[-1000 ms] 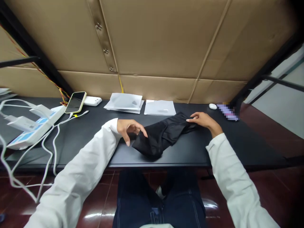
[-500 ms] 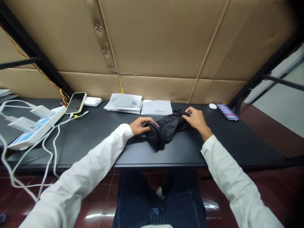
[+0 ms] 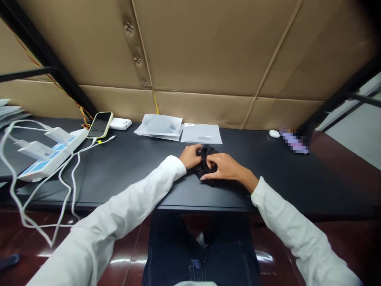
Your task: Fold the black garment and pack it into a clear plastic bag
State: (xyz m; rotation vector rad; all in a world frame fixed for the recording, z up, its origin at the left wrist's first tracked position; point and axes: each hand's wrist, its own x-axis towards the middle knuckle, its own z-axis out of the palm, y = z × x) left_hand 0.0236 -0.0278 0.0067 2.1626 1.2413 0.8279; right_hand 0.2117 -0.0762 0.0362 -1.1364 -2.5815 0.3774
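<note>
A bunched piece of black cloth (image 3: 205, 170) lies near the middle of the dark table, gathered between my two hands. My left hand (image 3: 191, 156) is closed on its left side. From the right, my right hand (image 3: 222, 166) grips it, with curled fingers tucked into a fold and the thumb along the near side. Much of the cloth is hidden by my fingers, and its exact kind cannot be made out.
Translucent pouches (image 3: 160, 126) and a flat pouch (image 3: 201, 134) lie behind the cloth. To the left are a phone (image 3: 100, 125), a white power bank (image 3: 120, 123) and a power strip (image 3: 53, 155) with loose white cables. A white earbud case (image 3: 274, 134) sits far right, beside a blurred purple item (image 3: 294, 142).
The cloth was stretched out between my hands and is now bunched into a small bundle. My right hand has moved left and toward me; my left hand has shifted slightly right.
</note>
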